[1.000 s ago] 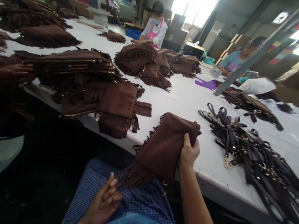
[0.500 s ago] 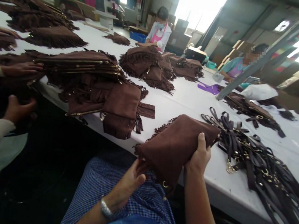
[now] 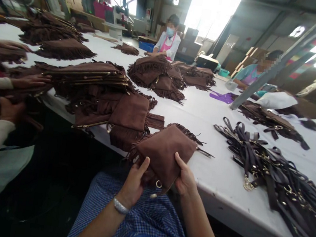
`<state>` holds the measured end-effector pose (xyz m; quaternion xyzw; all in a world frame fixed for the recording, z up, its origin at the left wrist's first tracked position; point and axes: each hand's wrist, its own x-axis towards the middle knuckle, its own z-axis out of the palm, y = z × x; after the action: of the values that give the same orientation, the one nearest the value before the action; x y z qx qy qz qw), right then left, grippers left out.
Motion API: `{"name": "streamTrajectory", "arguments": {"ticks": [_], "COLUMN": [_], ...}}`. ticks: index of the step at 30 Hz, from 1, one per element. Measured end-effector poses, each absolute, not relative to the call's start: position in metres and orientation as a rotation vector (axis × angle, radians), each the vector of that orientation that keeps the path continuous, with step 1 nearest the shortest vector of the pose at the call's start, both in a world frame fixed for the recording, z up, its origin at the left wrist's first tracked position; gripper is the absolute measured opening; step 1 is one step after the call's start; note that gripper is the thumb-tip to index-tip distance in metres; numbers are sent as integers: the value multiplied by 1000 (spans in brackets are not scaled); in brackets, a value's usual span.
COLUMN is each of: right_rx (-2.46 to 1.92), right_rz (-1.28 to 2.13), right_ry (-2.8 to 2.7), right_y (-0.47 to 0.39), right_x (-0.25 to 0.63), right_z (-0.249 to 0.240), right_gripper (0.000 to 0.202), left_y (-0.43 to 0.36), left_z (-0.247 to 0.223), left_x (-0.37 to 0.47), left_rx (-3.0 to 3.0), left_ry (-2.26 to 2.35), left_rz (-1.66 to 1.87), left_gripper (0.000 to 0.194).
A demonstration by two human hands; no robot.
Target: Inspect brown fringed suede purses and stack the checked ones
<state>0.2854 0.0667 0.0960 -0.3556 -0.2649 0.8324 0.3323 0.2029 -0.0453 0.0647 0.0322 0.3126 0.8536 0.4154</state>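
A brown fringed bag (image 3: 165,151) is held tilted over the table's front edge, its plain side facing me. My left hand (image 3: 134,180) grips its lower left side, thumb on top and fingers hidden beneath. At the right side, my right hand (image 3: 185,177) pinches the bag, thumb flat on the face and the other fingers behind. A gold ring (image 3: 159,183) hangs at the near corner, and a zip pull (image 3: 204,152) sticks out on the right. Just left of the bag lies a pile of similar brown bags (image 3: 129,110).
Dark straps with gold clasps (image 3: 268,173) lie heaped on the white table (image 3: 202,113) at right. More fringed bags (image 3: 158,75) stand piled farther back. A grey post (image 3: 251,84) rises at right. A co-worker's hands (image 3: 12,108) work at far left; two people sit across the table.
The bag has moved left and turned, so its fringe now shows at the far side. My right hand has shifted left with it. The co-worker's lower hand at left has moved slightly.
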Motion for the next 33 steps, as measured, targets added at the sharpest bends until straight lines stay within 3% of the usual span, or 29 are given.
{"name": "streamTrajectory", "arguments": {"ticks": [3,8,13,15,17,19,22,29,33], "right_rx": [-952,-936,-872,-880,-896,-899,-875,-795,-753], "right_rz": [2117,1891,1766,1864,1959,2046,2119,1921,1859], "right_ry": [-633,-559,-611,-628,-636,-646,-640,-647,-696], "right_y": [68,94,105,92,75,59,47,54,65], "right_x": [280,279,288,289,289,288,289,288,285], "right_z": [90,93,96,101,109,120,134,129,120], "right_gripper": [34,30,33,31,31,33,34,45,46], "left_y": [-80,-192,-223,-189,-146,-109,-78,-63,-84], "left_z": [46,-16,-24,-1,27,51,75,88,81], "left_x": [200,199,197,200,205,210,217,219,213], "left_rx": [-219,-294,-326,-107,160,348,435,-164,-162], "left_ry": [630,352,849,1017,983,900,738,627,159], "left_rz": [2066,1951,1829,1754,1861,1976,2025,2219,1995], "left_gripper": [28,37,29,47,77,91,77,21,15]}}
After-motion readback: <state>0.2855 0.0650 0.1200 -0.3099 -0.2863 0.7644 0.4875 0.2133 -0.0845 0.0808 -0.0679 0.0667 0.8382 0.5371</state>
